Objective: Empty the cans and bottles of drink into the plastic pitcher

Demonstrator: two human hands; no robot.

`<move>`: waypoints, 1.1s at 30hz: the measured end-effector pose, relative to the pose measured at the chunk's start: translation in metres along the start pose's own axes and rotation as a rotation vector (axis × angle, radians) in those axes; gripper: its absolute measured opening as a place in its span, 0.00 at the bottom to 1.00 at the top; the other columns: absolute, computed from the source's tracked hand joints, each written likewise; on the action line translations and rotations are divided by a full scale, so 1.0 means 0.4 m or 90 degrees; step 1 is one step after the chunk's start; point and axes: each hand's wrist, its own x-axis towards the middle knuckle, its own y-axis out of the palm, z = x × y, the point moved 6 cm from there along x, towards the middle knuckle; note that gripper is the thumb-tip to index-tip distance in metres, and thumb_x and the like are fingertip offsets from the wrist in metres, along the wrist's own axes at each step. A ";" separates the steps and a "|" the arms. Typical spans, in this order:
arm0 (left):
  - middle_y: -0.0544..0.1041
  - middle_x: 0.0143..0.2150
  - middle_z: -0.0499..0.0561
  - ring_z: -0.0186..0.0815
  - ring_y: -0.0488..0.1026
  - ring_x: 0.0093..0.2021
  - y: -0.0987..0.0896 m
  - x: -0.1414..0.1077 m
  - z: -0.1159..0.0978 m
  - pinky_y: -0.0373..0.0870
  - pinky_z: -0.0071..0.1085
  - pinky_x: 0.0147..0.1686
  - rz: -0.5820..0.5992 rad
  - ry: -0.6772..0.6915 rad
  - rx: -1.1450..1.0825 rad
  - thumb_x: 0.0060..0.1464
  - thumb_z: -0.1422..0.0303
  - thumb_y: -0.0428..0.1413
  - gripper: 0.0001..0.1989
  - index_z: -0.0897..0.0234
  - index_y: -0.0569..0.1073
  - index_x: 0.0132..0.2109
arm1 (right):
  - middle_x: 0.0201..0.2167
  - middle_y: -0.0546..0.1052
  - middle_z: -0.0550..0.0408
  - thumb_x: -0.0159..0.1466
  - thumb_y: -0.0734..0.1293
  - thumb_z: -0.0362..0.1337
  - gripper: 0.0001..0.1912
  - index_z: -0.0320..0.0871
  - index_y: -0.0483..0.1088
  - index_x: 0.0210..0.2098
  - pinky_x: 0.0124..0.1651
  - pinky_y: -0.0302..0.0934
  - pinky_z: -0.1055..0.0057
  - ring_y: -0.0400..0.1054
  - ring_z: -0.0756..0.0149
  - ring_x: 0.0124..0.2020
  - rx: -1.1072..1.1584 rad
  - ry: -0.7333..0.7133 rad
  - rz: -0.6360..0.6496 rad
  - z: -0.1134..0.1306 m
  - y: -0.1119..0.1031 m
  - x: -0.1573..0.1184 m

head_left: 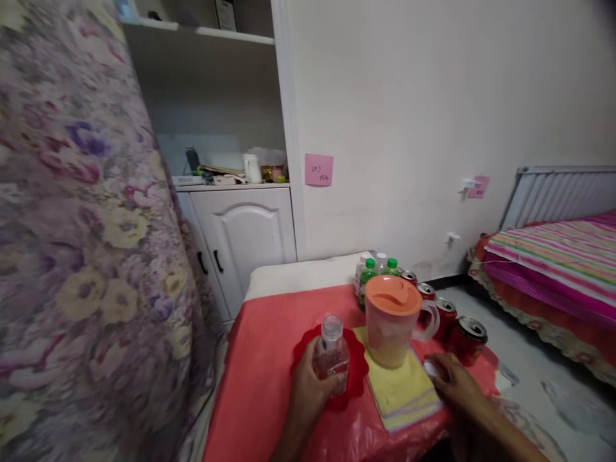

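My left hand is wrapped round a small clear plastic bottle, upright and without a cap. The bottle stands on or just over a red scalloped plate; its base is partly hidden by my fingers. My right hand is closed on a small white bottle cap at the right edge of a folded yellow cloth. Between and beyond the hands, a translucent pitcher with an orange lid rests on the cloth, its handle pointing right.
Behind the pitcher stand several bottles, some with green caps. A row of red drink cans lines the right side. A red cover lies over the table. A floral curtain hangs at left; a bed is at right.
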 end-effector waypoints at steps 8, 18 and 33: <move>0.81 0.48 0.55 0.46 0.78 0.48 -0.001 -0.001 -0.003 0.74 0.36 0.48 0.010 0.005 -0.011 0.32 0.74 0.65 0.35 0.63 0.70 0.54 | 0.38 0.82 0.49 0.52 0.69 0.52 0.20 0.49 0.78 0.40 0.37 0.71 0.59 0.75 0.51 0.32 0.120 0.053 0.030 0.097 -0.047 -0.112; 0.81 0.50 0.55 0.47 0.78 0.50 -0.015 -0.011 -0.014 0.73 0.37 0.51 -0.016 0.015 0.004 0.32 0.76 0.64 0.34 0.63 0.71 0.52 | 0.39 0.76 0.54 0.57 0.70 0.44 0.20 0.51 0.69 0.49 0.44 0.69 0.62 0.72 0.57 0.39 0.364 -0.103 0.224 0.543 0.019 -0.133; 0.81 0.50 0.57 0.46 0.78 0.48 -0.020 -0.023 -0.049 0.74 0.35 0.49 -0.020 0.046 0.023 0.33 0.76 0.63 0.33 0.64 0.71 0.52 | 0.55 0.75 0.47 0.60 0.70 0.41 0.20 0.47 0.70 0.52 0.62 0.59 0.53 0.67 0.52 0.58 0.513 -0.249 0.097 0.748 0.117 -0.008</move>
